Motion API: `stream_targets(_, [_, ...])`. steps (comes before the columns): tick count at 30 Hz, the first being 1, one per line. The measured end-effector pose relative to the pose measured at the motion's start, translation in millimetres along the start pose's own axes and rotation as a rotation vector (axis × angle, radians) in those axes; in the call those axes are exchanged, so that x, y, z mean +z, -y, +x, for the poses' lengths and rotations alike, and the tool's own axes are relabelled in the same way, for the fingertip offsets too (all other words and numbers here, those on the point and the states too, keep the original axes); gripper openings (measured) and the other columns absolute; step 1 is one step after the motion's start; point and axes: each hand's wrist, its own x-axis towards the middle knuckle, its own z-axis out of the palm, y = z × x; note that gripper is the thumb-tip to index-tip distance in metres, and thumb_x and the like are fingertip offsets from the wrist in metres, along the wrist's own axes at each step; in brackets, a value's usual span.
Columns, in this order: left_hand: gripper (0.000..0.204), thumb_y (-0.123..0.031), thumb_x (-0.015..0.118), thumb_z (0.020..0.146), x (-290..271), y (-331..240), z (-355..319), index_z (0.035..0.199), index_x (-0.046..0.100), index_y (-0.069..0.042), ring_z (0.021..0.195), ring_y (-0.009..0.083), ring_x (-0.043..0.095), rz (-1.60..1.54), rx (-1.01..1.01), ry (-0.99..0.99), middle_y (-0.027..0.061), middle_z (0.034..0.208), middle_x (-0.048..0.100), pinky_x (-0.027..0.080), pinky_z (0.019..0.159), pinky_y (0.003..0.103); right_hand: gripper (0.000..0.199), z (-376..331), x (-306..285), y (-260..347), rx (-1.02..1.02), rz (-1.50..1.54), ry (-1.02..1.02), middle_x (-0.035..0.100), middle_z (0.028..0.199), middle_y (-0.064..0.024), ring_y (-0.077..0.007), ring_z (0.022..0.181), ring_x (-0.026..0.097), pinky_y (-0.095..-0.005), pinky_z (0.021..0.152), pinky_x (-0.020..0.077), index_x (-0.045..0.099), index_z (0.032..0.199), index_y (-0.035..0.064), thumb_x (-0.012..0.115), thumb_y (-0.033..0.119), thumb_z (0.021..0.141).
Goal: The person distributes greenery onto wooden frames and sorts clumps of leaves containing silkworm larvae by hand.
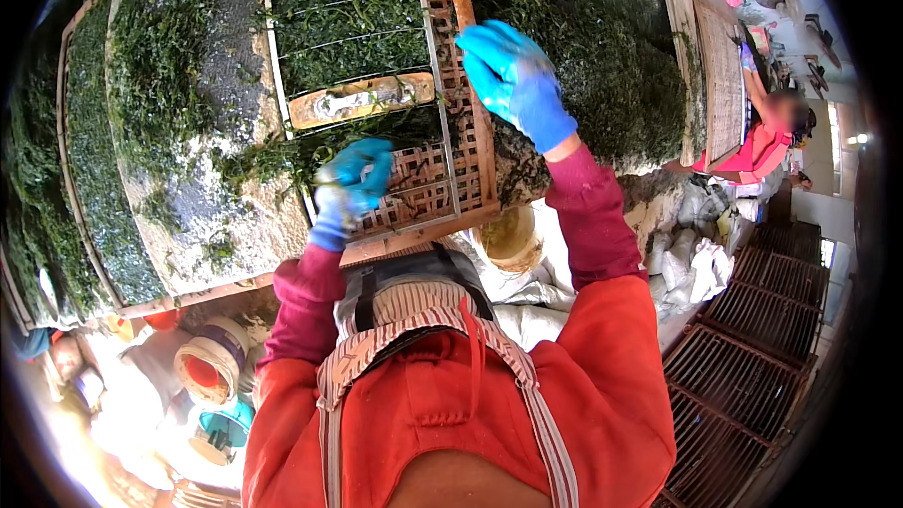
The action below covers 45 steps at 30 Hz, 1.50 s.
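My left hand (362,174), in a teal and blue glove, is over the near end of a woven lattice tray (414,179), beside loose dark green strands (273,162). Motion blurs its fingers, so I cannot tell whether it holds anything. My right hand (508,80), gloved alike, reaches to the tray's right wooden edge with its fingers stretched out. A thin white divided frame (444,146) lies on the tray; chopped greens (348,38), like seaweed, fill its far sections. Across it rests a wooden block (362,101) with a metal handle, untouched by either hand.
More greens (583,47) are heaped on the right and in framed beds (94,160) on the left. A pale bucket (508,240) stands below the table edge; another bucket (209,362) is at lower left. Slatted racks (734,348) and a person in red (762,146) are at right.
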Motion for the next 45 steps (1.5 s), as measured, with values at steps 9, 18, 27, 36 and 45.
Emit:
stream_targets(9, [0.042,-0.033,0.056,0.099,-35.6,-1.6,-3.3,0.139,0.06,-0.017,0.141,0.0285,0.048,1.424,0.164,0.37,0.0073,0.145,0.059,0.018,0.126,0.053,0.044,-145.1,124.7,7.6,0.14,-0.354,0.448,0.041,0.164,-0.0021,-0.0229,0.155,0.029,-0.058,0.128,0.0049,0.053,0.148,0.0204,0.05,0.023,0.104])
stream_targets(18, [0.042,-0.032,0.056,0.097,-73.5,21.6,-5.8,0.137,0.058,-0.017,0.138,0.0313,0.049,1.509,0.267,0.377,0.0101,0.145,0.057,0.022,0.124,0.056,0.038,-191.6,43.9,-24.3,0.614,-0.222,-0.323,0.065,0.128,-0.0179,-0.0342,0.126,0.057,-0.048,0.107,0.0452,0.068,0.124,0.0086,0.072,0.023,0.089])
stream_targets(27, [0.043,-0.025,0.064,0.093,-70.4,21.2,-1.7,0.135,0.059,-0.017,0.134,0.0317,0.052,1.454,0.37,0.34,0.0086,0.143,0.059,0.028,0.121,0.057,0.027,-315.8,98.9,-98.3,0.817,0.05,-0.427,0.072,0.125,-0.0129,-0.0238,0.117,0.066,-0.037,0.104,0.0509,0.073,0.119,0.0038,0.066,0.003,0.093])
stream_targets(36, [0.034,-0.021,0.066,0.09,-69.3,8.8,-4.5,0.124,0.067,-0.012,0.126,0.0314,0.059,1.289,0.467,0.256,0.0086,0.132,0.066,0.036,0.116,0.055,0.036,-213.4,19.2,-32.7,0.795,1.317,-0.762,0.07,0.126,-0.0173,-0.0283,0.112,0.069,-0.0389,0.098,0.0571,0.068,0.127,-0.0017,0.063,-0.004,0.091])
stream_targets(45, [0.037,-0.011,0.069,0.079,-78.9,-5.3,-39.5,0.116,0.071,-0.017,0.118,0.0278,0.066,1.087,0.581,0.235,0.0047,0.125,0.071,0.049,0.107,0.048,0.048,-34.0,120.3,87.3,-0.253,0.344,0.234,0.056,0.148,-0.0127,-0.032,0.133,0.056,-0.0495,0.111,0.0467,0.068,0.132,0.0142,0.062,0.002,0.086])
